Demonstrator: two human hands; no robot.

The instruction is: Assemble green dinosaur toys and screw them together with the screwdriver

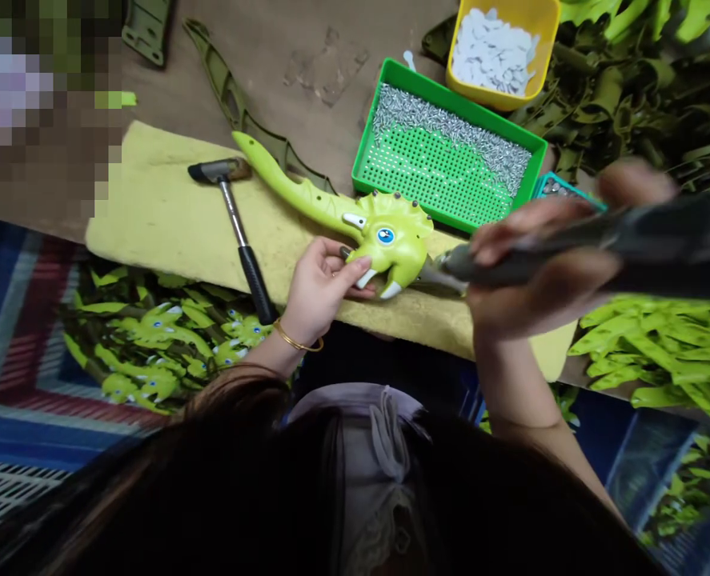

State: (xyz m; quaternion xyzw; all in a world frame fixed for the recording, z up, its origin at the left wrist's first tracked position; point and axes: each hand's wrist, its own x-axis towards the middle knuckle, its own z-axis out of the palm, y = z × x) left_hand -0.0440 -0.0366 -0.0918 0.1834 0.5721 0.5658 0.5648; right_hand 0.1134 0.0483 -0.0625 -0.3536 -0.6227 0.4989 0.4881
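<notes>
My left grip (318, 288) presses closed on the green toy triceratops (391, 236), pinning it to the yellow pad (168, 208) so it cannot shift. My right grip (540, 248) wraps tightly around the electric screwdriver (679, 244), beside the toy's head.

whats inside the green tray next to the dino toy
The green perforated tray holds small silver screws banked along its far side. The nearer floor shows bare holes; the floor under the heap is hidden.

dinosaur toy (391, 236) glossy smooth plastic; hammer (233, 218) shiny metal shaft, matt rubber grip; pad (150, 208) rough felt.
</notes>
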